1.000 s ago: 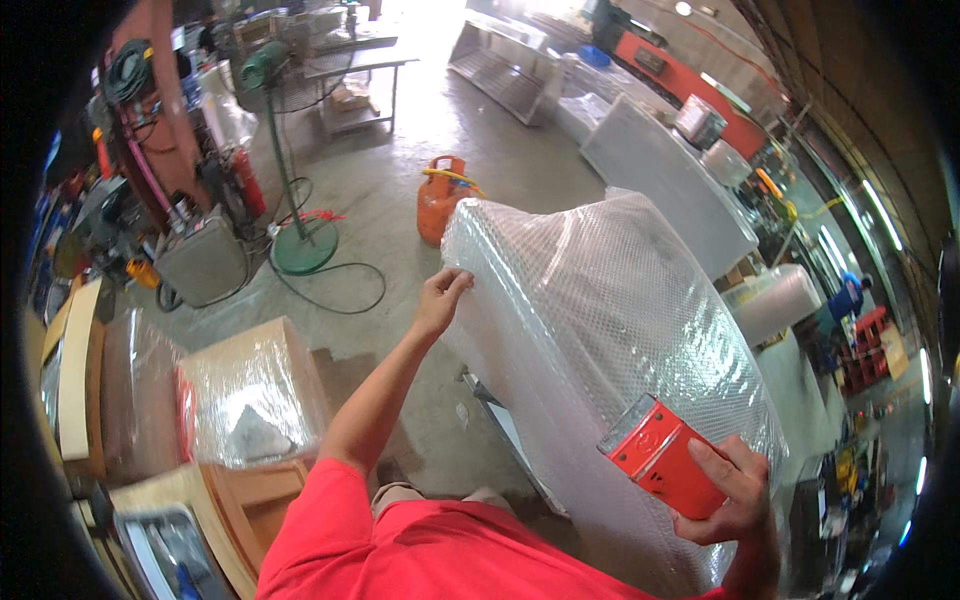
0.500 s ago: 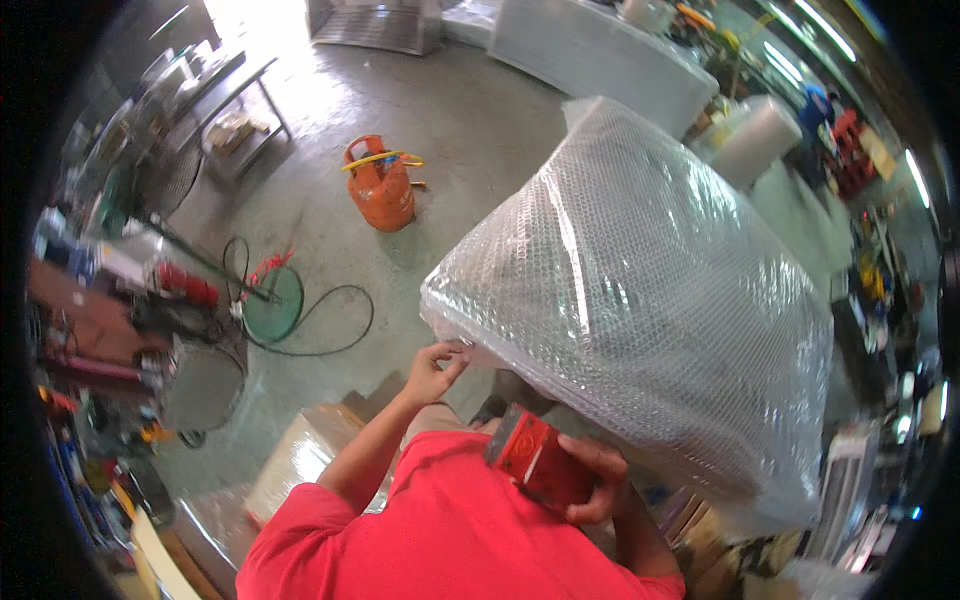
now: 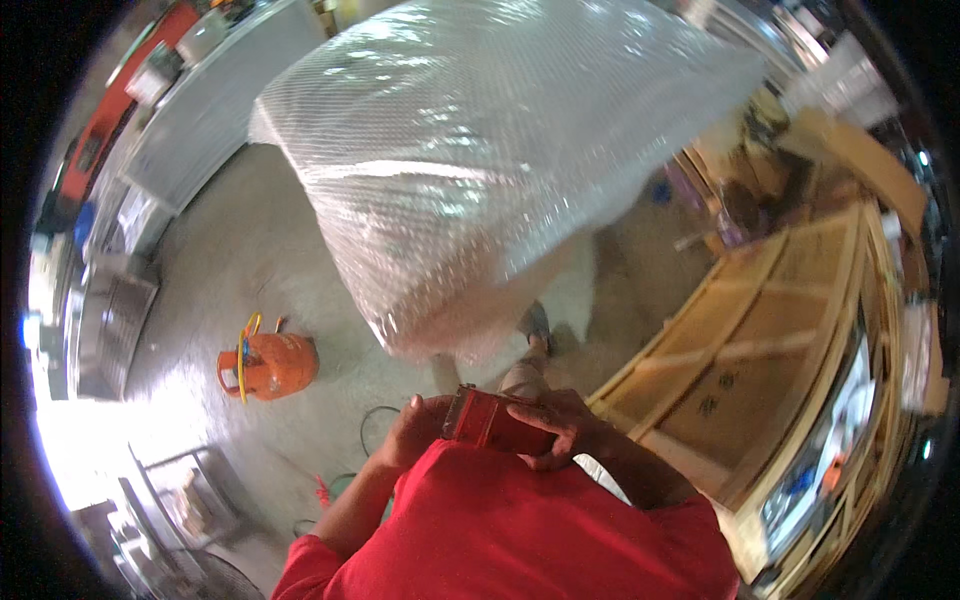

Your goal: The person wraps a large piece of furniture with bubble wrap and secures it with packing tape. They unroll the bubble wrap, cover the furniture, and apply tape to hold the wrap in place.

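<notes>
A red tape dispenser (image 3: 492, 420) with a dark toothed edge at its left end is held close in front of my red shirt. My right hand (image 3: 560, 425) is closed around its right part, fingers lying across the front. At the toothed end my left hand (image 3: 415, 430) is closed against the dispenser, thumb up; its other fingers are partly hidden. Just beyond both hands stands a large bulky item wrapped in bubble wrap (image 3: 480, 170), its near lower corner hanging over the floor. Neither hand touches the wrap.
An orange gas cylinder (image 3: 275, 365) with a yellow hose stands on the floor at left. To the right lies a large wooden crate frame (image 3: 760, 350) with cardboard (image 3: 865, 165) behind it. A metal stand (image 3: 185, 495) is at lower left, a long wrapped unit (image 3: 220, 110) at far left.
My left hand has left the wrap's corner and come to the dispenser in my right hand. My view has turned right, bringing the wooden crate into sight.
</notes>
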A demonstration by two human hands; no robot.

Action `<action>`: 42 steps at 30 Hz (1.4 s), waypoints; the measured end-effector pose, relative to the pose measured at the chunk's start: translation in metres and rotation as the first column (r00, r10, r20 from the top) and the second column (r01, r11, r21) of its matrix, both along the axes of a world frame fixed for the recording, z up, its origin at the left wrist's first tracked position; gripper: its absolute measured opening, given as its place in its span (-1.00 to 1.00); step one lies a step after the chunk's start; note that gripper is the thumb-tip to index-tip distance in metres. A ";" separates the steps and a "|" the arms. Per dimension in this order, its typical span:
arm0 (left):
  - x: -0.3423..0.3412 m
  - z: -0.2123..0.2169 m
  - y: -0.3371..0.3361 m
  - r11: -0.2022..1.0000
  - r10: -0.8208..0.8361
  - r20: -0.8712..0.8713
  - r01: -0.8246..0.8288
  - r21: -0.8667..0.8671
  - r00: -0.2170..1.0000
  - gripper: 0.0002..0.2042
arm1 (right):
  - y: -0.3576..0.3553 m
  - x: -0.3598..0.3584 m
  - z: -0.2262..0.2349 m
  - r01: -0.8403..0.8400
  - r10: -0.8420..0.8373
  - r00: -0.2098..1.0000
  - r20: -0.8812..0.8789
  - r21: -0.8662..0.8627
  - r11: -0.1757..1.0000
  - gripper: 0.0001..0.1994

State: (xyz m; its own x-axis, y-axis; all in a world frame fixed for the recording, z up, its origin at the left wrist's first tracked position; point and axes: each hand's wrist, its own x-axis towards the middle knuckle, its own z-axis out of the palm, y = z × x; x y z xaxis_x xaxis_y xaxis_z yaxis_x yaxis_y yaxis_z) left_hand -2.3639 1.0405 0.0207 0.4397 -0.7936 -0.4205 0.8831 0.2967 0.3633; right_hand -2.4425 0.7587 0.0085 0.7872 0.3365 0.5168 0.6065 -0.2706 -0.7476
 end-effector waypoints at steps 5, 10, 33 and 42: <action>0.001 0.011 0.021 0.836 -0.398 0.191 0.269 0.479 0.897 -0.63 | 0.062 -0.078 -0.013 0.360 -0.360 0.933 0.009 -0.020 0.933 -0.16; 0.006 0.034 -0.005 0.581 -0.711 0.354 0.224 0.782 0.608 -0.80 | 0.089 -0.136 -0.058 0.502 -0.511 0.860 -0.012 -0.161 0.850 -0.16; 0.091 0.163 -0.119 0.462 -0.835 0.408 -0.872 0.159 -0.369 -0.62 | 0.051 0.064 -0.222 0.500 -0.503 0.864 -0.002 0.113 0.858 -0.21; 0.095 0.157 -0.118 0.394 -0.880 0.338 -0.910 0.127 -0.334 -0.62 | 0.026 0.044 -0.286 0.327 -0.344 0.879 -0.331 -0.109 0.939 -0.18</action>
State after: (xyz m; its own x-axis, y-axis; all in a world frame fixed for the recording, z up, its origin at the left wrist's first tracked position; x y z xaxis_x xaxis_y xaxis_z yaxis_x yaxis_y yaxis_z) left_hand -2.2689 0.9230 0.1780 0.6787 -0.5877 0.4404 -0.6538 -0.7567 -0.0022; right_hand -2.3986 0.7844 -0.2773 0.9816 0.0384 0.1872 0.1840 -0.4537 -0.8719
